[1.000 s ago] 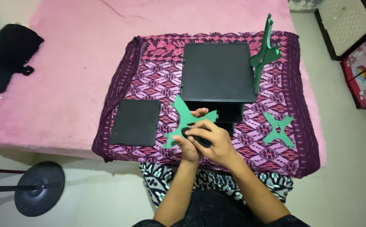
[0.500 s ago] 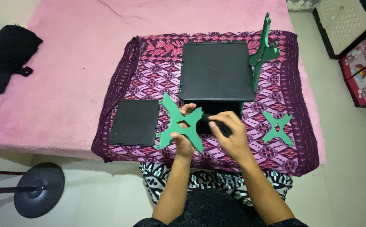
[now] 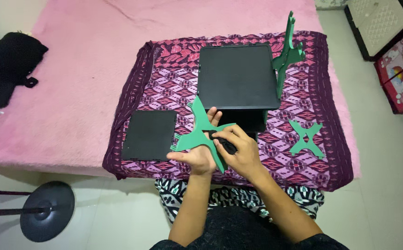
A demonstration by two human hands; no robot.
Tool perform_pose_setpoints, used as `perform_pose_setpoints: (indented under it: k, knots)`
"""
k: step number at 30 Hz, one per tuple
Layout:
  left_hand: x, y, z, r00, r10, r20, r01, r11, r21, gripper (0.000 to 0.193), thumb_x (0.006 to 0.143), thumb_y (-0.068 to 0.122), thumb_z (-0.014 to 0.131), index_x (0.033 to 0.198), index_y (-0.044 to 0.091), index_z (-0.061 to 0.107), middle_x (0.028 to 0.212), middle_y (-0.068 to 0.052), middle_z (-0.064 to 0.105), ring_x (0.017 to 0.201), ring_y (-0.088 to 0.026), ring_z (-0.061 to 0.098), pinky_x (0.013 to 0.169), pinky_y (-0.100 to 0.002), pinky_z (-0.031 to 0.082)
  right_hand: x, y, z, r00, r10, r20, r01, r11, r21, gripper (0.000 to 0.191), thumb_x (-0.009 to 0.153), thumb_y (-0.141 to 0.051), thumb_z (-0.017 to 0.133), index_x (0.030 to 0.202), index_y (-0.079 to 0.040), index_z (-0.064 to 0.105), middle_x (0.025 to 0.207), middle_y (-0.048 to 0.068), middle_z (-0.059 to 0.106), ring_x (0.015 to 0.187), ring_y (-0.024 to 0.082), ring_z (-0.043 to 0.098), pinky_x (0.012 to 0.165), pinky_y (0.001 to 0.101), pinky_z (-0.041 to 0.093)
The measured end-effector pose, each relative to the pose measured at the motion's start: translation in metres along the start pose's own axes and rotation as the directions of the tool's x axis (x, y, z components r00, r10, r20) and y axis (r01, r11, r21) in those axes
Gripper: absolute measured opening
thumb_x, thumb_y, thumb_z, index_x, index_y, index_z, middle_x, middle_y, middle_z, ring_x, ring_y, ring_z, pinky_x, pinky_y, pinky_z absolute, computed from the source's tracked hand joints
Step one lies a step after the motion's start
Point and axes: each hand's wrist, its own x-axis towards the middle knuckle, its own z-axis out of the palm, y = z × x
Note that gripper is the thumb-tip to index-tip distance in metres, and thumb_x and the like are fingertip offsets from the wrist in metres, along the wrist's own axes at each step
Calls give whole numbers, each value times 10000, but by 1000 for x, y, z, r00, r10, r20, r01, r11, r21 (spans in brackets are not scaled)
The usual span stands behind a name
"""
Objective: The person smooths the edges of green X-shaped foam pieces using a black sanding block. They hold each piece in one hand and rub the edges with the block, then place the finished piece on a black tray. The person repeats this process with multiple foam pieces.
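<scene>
since half a second ago, both hands came a little lower toward the body, and the green cross-shaped piece (image 3: 200, 135) tilted so its upper arm now points up to the large black panel.

going from left to right: a black bag (image 3: 7, 65) lies at the far edge of the pink bed (image 3: 72, 83). a round black stand base (image 3: 47, 216) sits on the floor below. on the patterned purple cloth (image 3: 164, 69), a small black square panel (image 3: 149, 134) lies flat, just beside the hands, with free cloth around it.

the left hand (image 3: 197, 155) is closed under the green cross-shaped piece and carries it from below, so i think the top face stays free. the right hand (image 3: 242, 150) is curled narrow, its fingers pressing a small dark part (image 3: 224, 144) at the middle of the cross; what exactly this part is, i cannot tell.

behind, the large black panel (image 3: 238, 76) rests raised on a dark block. a green upright piece (image 3: 287, 53) stands at its right edge. another green cross (image 3: 306, 137) lies flat, well apart, near the cloth's right border.
</scene>
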Motion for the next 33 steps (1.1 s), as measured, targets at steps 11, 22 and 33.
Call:
perform_pose_setpoints:
  k: [11, 22, 33]
  knots:
    - [3, -1, 3, 986, 97, -138, -83, 991, 103, 1253, 818, 917, 510, 1664, 59, 164, 1532, -226, 401, 1415, -397, 420, 1254, -527, 336, 7, 2, -14, 997, 37, -62, -39, 999, -28, 205, 887, -138, 764, 1089, -101, 752, 1029, 74, 699, 924, 216, 727, 780, 322, 574]
    - [-9, -12, -10, 998, 31, -49, -29, 998, 50, 1207, 816, 899, 503, 1677, 114, 189, 1562, -310, 385, 1456, -419, 401, 1278, -515, 281, 6, -18, 21, 989, -143, 41, 135, 979, 155, 227, 864, -134, 787, 1089, -109, 765, 1030, 64, 694, 916, 208, 730, 799, 314, 583]
    - [-6, 17, 0, 997, 60, -48, -57, 995, 77, 1232, 782, 905, 542, 1686, 162, 158, 1589, -226, 384, 1439, -397, 395, 1221, -511, 333, -6, 45, 11, 989, 84, -120, -82, 996, 23, 172, 893, -101, 766, 1059, -62, 746, 1016, 112, 692, 935, 246, 707, 811, 334, 556]
